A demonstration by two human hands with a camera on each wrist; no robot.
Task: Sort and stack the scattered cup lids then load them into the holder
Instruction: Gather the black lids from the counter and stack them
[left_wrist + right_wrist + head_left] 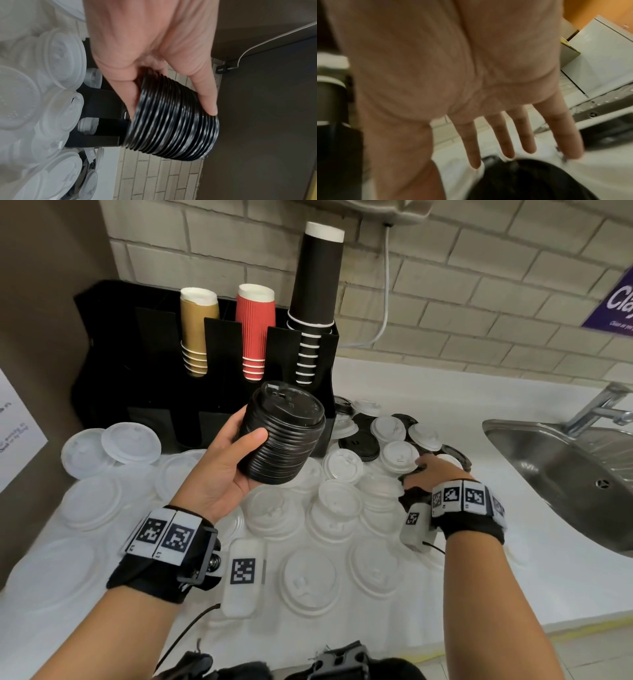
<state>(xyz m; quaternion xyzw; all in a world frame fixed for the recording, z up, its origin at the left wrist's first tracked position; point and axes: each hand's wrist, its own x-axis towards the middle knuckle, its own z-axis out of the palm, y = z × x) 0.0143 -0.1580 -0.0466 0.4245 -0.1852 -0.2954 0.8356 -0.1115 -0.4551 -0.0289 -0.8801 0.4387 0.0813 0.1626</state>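
My left hand [236, 453] grips a tall stack of black cup lids [284, 436], thumb on its near side and fingers behind, held above the counter in front of the black holder [161, 405]. In the left wrist view the stack of black lids [173, 124] lies between thumb and fingers [207, 97]. My right hand [435, 470] reaches with straight, spread fingers over a loose black lid [539, 180] among mixed lids at the right. White lids [308, 580] lie scattered over the counter; smaller white and black lids [359, 443] cluster beside the holder.
The holder carries gold cups [198, 330], red cups [255, 330] and a tall stack of black cups [317, 299]. A steel sink [561, 470] with a tap [599, 405] lies at the right. A brick wall stands behind; a brown panel closes the left side.
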